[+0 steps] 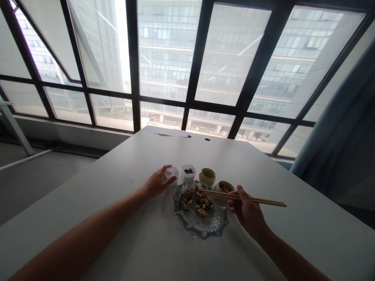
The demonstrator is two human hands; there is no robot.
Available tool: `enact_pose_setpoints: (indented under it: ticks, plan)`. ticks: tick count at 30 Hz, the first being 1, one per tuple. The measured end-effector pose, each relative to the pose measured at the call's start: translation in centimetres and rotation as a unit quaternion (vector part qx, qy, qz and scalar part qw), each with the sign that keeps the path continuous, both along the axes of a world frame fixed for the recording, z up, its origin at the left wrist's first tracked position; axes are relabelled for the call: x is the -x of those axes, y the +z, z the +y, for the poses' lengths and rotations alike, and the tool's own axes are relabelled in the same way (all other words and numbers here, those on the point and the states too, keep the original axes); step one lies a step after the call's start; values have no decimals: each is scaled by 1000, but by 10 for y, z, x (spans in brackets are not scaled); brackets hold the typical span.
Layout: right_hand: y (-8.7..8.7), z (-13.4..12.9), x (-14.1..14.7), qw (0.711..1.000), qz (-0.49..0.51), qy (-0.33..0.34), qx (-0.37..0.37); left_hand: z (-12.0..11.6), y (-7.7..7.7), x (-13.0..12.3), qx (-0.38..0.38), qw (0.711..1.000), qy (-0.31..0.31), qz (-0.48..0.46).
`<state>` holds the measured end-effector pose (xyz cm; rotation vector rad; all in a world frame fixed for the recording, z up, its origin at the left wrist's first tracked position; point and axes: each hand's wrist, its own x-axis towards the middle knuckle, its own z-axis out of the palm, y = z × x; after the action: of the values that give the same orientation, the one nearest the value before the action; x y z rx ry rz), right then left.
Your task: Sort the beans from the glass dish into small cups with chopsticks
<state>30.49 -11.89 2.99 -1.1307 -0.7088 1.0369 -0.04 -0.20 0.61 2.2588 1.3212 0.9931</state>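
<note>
My right hand (247, 208) grips a pair of wooden chopsticks (260, 200), their tips among brown, nut-like pieces (202, 203) on a scalloped glass plate (216, 230). Whether the tips pinch a piece is too small to tell. On the left, my left hand (158, 181) wraps thumb and fingers around a clear plastic cup (172, 171). Beside that cup stands a second plastic cup (188, 176) with dark bits inside. Farther right are a small tan ceramic cup (207, 176) and another tan cup (223, 183) with brown pieces in it, partly behind the chopsticks and hand.
Everything stands on a white table (131, 234). Sheets of paper (166, 132) lie at its far edge, near two dark holes. Large windows with black frames (133, 70) rise behind it. A blue curtain (331, 109) hangs at the right, and a white metal frame (16, 128) stands at left.
</note>
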Motion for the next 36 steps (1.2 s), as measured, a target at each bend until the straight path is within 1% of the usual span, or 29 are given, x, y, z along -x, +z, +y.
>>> enact_pose_setpoints:
  ticks: [8,26,31,36]
  plan:
    - [-5,3,-5,999,-22,6,-28,-1,2,0,2,1000,-1,13]
    - [1,2,-1,999,22,-31,-17,-2,5,0,11,1000,-3,23]
    - [4,1,2,998,27,-47,-12,-2,3,0,6,999,7,33]
    - [6,0,3,998,18,-51,-28,1,-2,0,5,999,23,25]
